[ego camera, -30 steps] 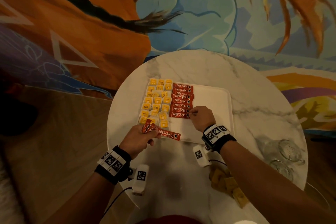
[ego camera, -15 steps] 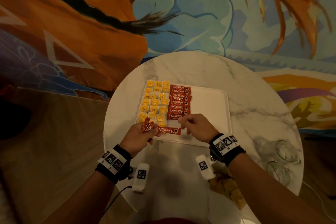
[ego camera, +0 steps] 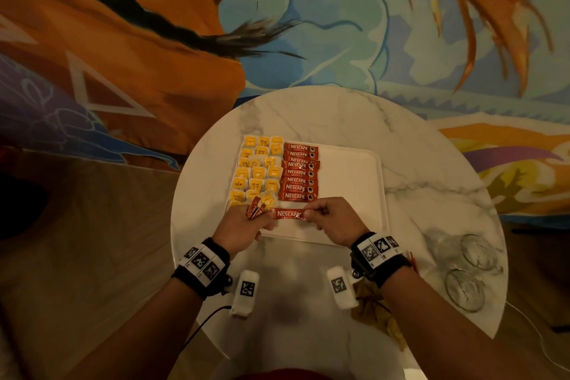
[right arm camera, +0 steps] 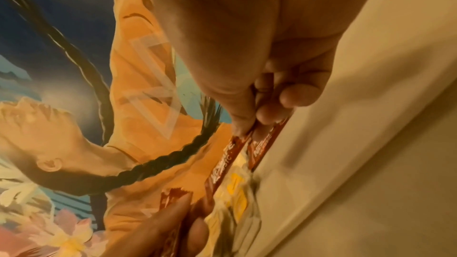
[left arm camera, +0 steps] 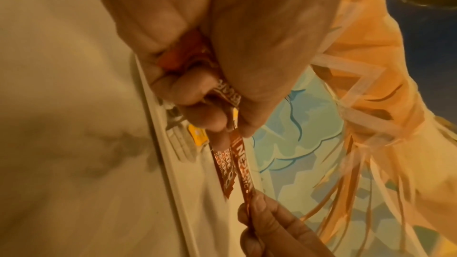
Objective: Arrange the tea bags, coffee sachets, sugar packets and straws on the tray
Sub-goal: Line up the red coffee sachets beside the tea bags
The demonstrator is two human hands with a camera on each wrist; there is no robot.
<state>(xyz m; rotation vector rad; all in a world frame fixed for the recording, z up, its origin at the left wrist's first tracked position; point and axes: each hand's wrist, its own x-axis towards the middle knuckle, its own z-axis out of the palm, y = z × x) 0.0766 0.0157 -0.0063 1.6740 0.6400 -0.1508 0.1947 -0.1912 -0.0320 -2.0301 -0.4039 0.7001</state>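
A white tray (ego camera: 348, 182) lies on the round marble table (ego camera: 308, 114). Yellow tea bags (ego camera: 259, 170) fill its left side in rows. Beside them lies a column of red coffee sachets (ego camera: 299, 173). At the tray's near left corner my left hand (ego camera: 262, 219) grips a small bunch of sachets (ego camera: 255, 211). One sachet (ego camera: 288, 214) stretches from that bunch to my right hand (ego camera: 308, 214), which pinches its right end. The left wrist view shows this sachet (left arm camera: 243, 171) held taut above the tray rim (left arm camera: 168, 163). In the right wrist view thumb and finger pinch the sachet (right arm camera: 222, 163).
Two clear glasses (ego camera: 478, 253) (ego camera: 464, 288) stand at the table's right edge. Brown packets (ego camera: 370, 308) lie on the table under my right forearm. The tray's right half is bare white. A painted wall rises behind the table.
My right hand left the sachet column, came back toward my left hand and took hold of the end of one sachet from the bunch. My left hand stayed put.
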